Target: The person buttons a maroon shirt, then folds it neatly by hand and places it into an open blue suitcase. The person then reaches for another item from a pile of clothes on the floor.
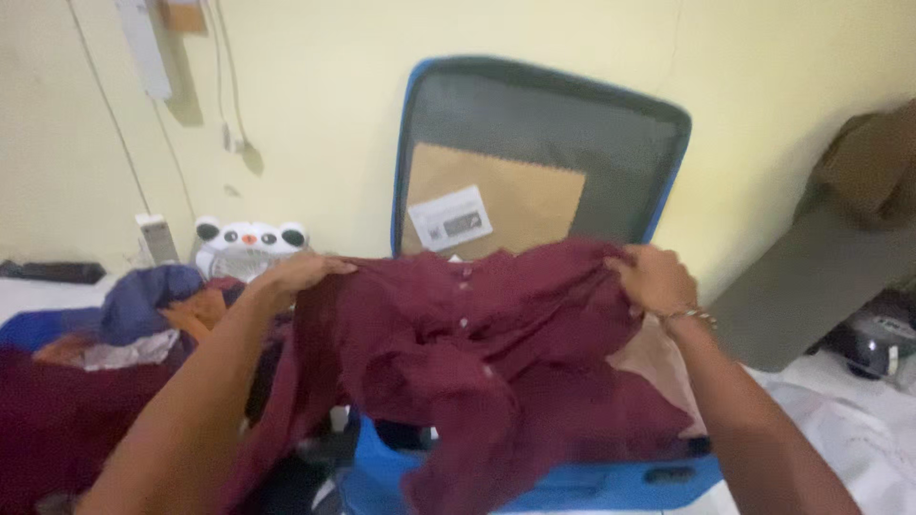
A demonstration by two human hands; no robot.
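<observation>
A bed (849, 429) under a pale sheet carries an open blue suitcase (572, 482) at the middle, a heap of clothes (114, 324) at the left, and a dark helmet (873, 343) at the right edge

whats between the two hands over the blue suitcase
The maroon shirt spans the stretch, gripped by the left hand and the right hand. It hangs over the open blue suitcase, seen in the head view.

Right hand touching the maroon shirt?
Touching. The head view shows the right hand with fingers gripping the bunched edge of the maroon shirt.
</observation>
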